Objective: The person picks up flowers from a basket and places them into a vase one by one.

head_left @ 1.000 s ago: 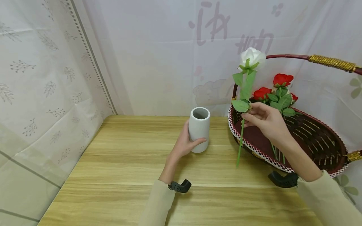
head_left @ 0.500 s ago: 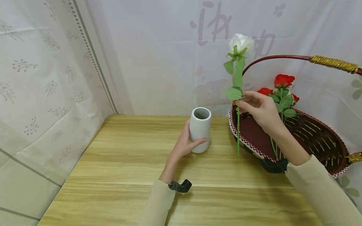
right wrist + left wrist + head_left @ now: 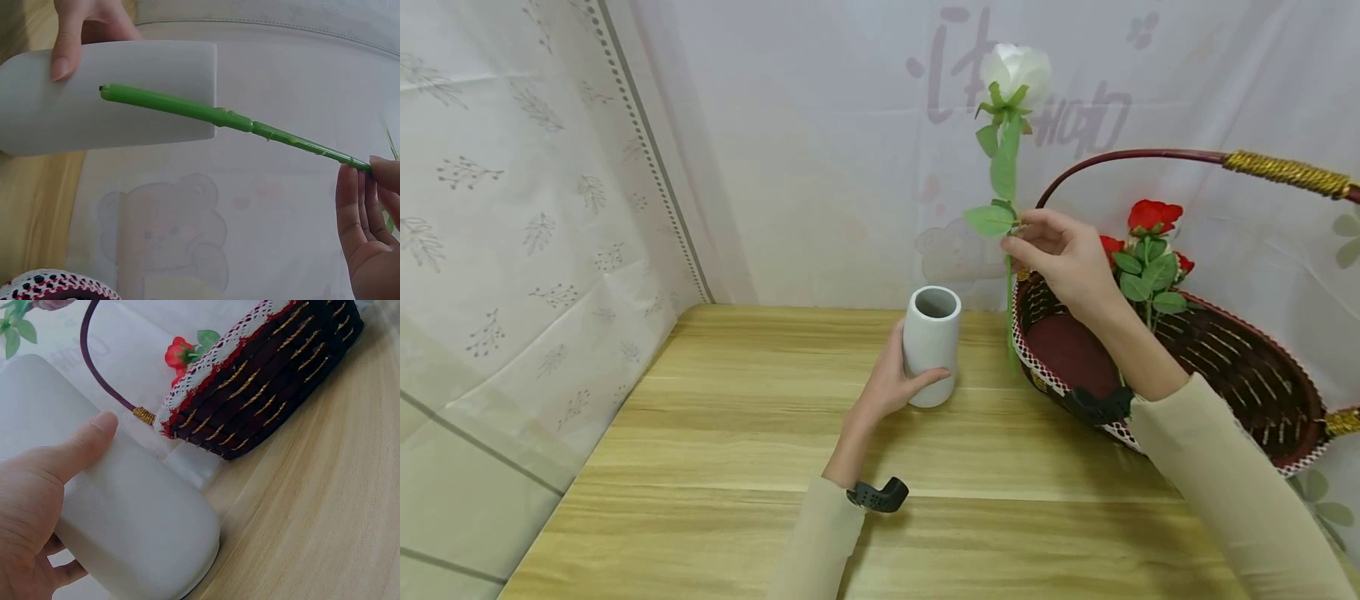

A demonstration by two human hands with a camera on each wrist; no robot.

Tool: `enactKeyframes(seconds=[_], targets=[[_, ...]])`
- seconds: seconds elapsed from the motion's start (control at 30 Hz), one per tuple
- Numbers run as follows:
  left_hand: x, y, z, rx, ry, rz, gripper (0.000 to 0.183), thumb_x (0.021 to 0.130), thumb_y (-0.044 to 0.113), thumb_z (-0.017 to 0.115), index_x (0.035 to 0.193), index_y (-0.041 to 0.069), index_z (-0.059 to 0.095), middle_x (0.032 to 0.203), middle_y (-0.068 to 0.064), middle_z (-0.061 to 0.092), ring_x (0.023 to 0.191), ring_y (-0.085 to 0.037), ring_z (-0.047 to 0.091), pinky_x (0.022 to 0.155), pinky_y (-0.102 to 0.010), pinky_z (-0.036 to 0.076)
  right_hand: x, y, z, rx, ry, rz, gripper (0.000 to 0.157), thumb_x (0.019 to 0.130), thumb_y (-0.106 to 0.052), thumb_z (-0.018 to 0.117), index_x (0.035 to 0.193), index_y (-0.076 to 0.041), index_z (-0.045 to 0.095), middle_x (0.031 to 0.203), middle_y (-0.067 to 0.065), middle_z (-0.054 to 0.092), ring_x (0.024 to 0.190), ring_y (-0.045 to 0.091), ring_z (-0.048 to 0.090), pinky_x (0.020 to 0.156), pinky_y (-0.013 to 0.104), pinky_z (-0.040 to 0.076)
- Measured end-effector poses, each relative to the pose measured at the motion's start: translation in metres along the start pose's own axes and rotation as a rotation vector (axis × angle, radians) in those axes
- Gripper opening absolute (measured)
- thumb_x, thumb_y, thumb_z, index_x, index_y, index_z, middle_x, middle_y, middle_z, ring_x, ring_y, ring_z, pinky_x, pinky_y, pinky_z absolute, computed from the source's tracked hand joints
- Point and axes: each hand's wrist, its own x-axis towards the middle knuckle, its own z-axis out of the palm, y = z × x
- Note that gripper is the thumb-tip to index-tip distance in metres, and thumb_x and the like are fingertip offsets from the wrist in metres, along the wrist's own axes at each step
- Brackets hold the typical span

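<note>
My left hand (image 3: 891, 375) grips a white vase (image 3: 931, 346) that stands upright on the wooden table, thumb across its front and fingers behind. In the left wrist view the thumb lies along the side of the vase (image 3: 137, 512). My right hand (image 3: 1063, 258) pinches the stem of a white rose (image 3: 1017, 79) just below a leaf, holding it upright in the air between vase and basket. From the right wrist, the bare green stem (image 3: 175, 106) overlaps the vase (image 3: 144, 69), its cut end pointing toward the base.
A dark woven basket (image 3: 1247, 375) with lace trim and an arched handle (image 3: 1285, 165) stands at the right. Several red roses (image 3: 1153, 215) lean in it. A printed white cloth (image 3: 805, 167) hangs behind the wooden table (image 3: 700, 467).
My right hand has lifted the white rose and carried it left, away from the basket toward the vase. My left hand and the vase have stayed in place.
</note>
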Motion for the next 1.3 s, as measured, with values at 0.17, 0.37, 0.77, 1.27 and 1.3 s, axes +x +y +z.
enactKeyframes(seconds=[0.17,0.37,0.77,1.27,1.3], targets=[[0.000,0.002,-0.001,0.003,0.001,0.001,0.092,0.072,0.017,0.080,0.143,0.016,0.021,0.129,-0.005,0.041,0.111,-0.023,0.047,0.090,-0.040,0.042,0.011,-0.003,0.005,0.003,-0.028,-0.039,0.032,0.083,-0.011,0.067,0.114,-0.004,0.060,0.091,0.014,0.063,0.068,0.023,0.061,0.064,0.027,0.052],[-0.001,0.004,-0.003,-0.007,-0.008,0.002,0.092,0.072,0.016,0.079,0.143,0.014,0.020,0.129,-0.005,0.041,0.111,-0.024,0.047,0.089,-0.038,0.042,0.026,-0.007,0.013,0.032,-0.039,-0.050,0.034,0.082,-0.012,0.068,0.115,-0.006,0.060,0.090,0.014,0.062,0.067,0.023,0.061,0.066,0.029,0.052],[-0.001,0.005,-0.002,-0.008,0.000,0.017,0.091,0.071,0.013,0.079,0.142,0.013,0.022,0.129,-0.007,0.042,0.110,-0.024,0.047,0.089,-0.039,0.043,0.039,-0.041,0.035,-0.005,-0.050,-0.050,0.032,0.085,-0.009,0.065,0.116,-0.003,0.058,0.091,0.021,0.061,0.070,0.027,0.060,0.072,0.030,0.051],[-0.001,0.001,-0.001,-0.005,0.001,0.014,0.092,0.071,0.016,0.080,0.142,0.015,0.022,0.129,-0.005,0.042,0.110,-0.024,0.047,0.089,-0.040,0.042,0.058,-0.048,0.056,0.064,-0.039,-0.114,0.030,0.084,-0.005,0.065,0.113,-0.002,0.060,0.089,0.019,0.062,0.074,0.033,0.059,0.071,0.034,0.052],[0.000,0.000,-0.001,-0.006,0.000,0.015,0.092,0.071,0.016,0.080,0.142,0.015,0.022,0.129,-0.005,0.042,0.110,-0.024,0.047,0.089,-0.040,0.043,0.059,-0.047,0.057,0.057,-0.041,-0.121,0.030,0.084,-0.005,0.065,0.113,-0.002,0.060,0.090,0.020,0.062,0.074,0.033,0.059,0.071,0.034,0.052]])
